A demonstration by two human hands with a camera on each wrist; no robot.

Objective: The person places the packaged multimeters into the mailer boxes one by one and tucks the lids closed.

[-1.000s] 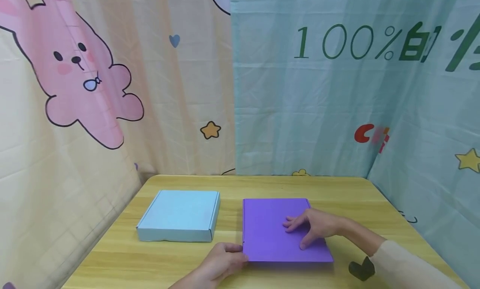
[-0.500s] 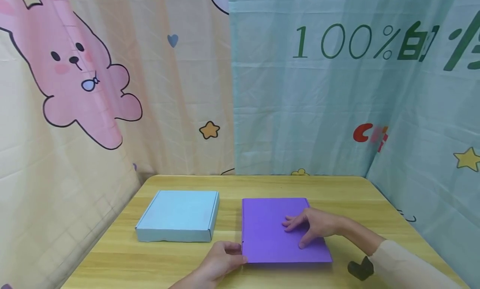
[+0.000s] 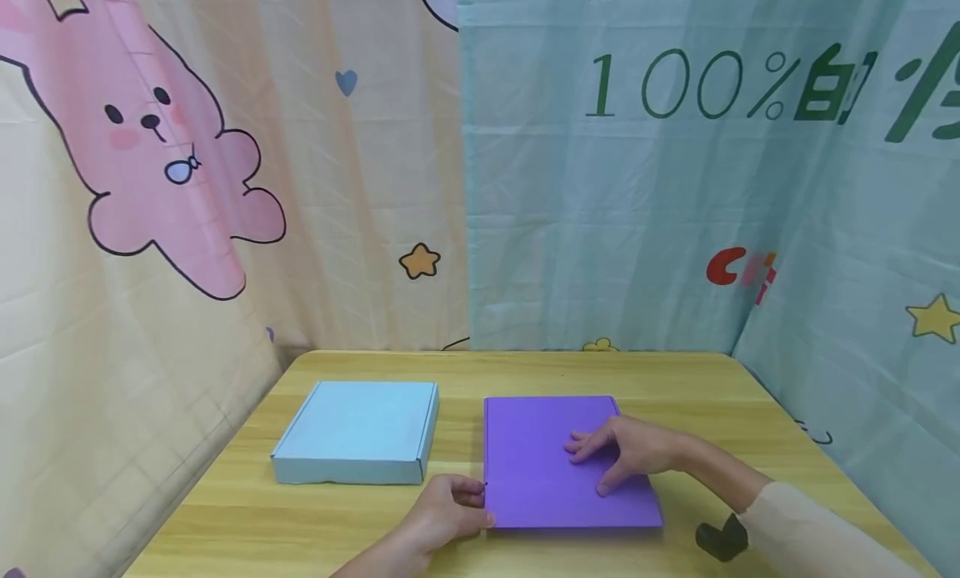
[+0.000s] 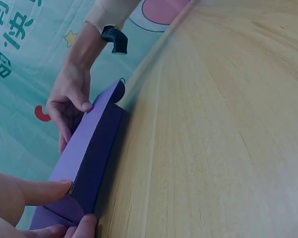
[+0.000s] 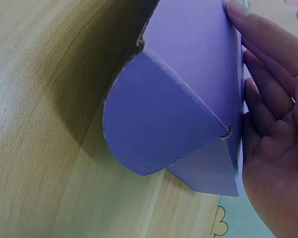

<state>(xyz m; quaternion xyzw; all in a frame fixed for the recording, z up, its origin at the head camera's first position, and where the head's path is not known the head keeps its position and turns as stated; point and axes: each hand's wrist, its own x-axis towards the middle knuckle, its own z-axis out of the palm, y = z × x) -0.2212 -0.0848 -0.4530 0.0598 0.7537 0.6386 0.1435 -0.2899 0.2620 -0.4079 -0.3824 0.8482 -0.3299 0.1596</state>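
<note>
A flat purple cardboard box [image 3: 540, 436] lies on the table, its lid down and a front flap jutting out toward me. At the near left corner my left hand [image 3: 442, 515] pinches the box. The left wrist view shows that thumb on the lid's edge, with fingertips below at a side tab [image 4: 64, 208]. My right hand [image 3: 637, 449] rests on the lid's right part, fingers spread and thumb apart. Seen from the right wrist, a rounded tab [image 5: 154, 116] sticks out at the flap's right end, above the table. The inside of the box is hidden.
A closed light blue cardboard box [image 3: 352, 424] sits left of the purple one on the wooden table [image 3: 240, 528]. Printed curtains [image 3: 585, 228] hang behind the table and along both sides. A dark heart shape [image 3: 723, 536] shows near the right sleeve.
The front flap's near edge has dropped slightly toward the table. My left fingers have shifted a little at the corner, while the right hand stays in the same spot on the lid.
</note>
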